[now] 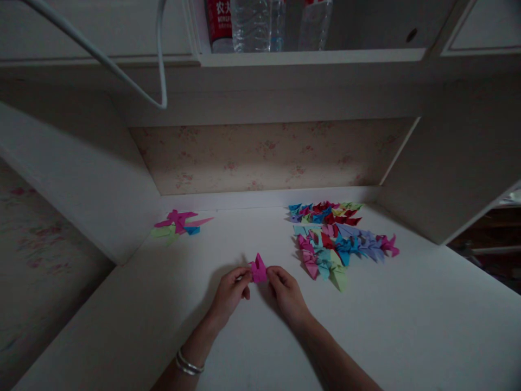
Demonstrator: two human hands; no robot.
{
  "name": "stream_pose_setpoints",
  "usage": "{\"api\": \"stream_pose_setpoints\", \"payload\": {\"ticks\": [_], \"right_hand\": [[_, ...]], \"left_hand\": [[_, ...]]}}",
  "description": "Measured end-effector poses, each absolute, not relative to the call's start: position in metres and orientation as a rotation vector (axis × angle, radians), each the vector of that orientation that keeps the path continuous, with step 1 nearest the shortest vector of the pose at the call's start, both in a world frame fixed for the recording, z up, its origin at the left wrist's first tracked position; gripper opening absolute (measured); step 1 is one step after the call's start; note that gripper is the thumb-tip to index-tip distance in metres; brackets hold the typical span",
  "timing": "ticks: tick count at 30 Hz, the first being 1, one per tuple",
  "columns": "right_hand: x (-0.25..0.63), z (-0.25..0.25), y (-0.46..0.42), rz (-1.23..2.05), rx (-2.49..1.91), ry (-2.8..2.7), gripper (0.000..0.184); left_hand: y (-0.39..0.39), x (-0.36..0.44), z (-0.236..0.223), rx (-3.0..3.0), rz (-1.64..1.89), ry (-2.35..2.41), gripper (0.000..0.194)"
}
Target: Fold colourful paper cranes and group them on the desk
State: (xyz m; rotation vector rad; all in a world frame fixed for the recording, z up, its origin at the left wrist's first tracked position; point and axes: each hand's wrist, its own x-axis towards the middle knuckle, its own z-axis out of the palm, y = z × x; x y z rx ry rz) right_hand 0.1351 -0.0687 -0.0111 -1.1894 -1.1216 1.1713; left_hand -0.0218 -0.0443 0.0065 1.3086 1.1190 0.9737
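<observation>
Between my two hands, over the middle of the white tabletop [260, 336], is a small magenta origami paper crane [259, 270] with a pointed part sticking up. My left hand [233, 290] pinches its left side between thumb and fingers. At its right edge, my right hand [285, 290] closes thumb and forefinger on the paper. To the right lies a group of folded paper cranes [325, 247] in pink, blue, green and purple. A smaller pile of folded paper [178, 221], magenta, green and blue, rests at the back left.
Side panels [456, 163] and a floral back wall [260, 157] enclose the desk. Above, a shelf [313, 57] holds clear plastic bottles [252, 24] and a red package [220, 24]. A white cable or lamp arm [160, 60] hangs at the upper left.
</observation>
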Motion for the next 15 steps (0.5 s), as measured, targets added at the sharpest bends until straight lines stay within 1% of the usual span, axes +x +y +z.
{"api": "stream_pose_setpoints", "payload": {"ticks": [9,15], "right_hand": [[0.135,-0.017,-0.066,1.234,-1.155,-1.047,0.036],[0.134,-0.023,-0.064,1.283,-1.135,-1.014,0.036]], "left_hand": [[-0.046,-0.022,0.012,1.325,0.951,1.178,0.034],[-0.041,-0.028,0.016,1.265,1.080,1.205,0.034]]}}
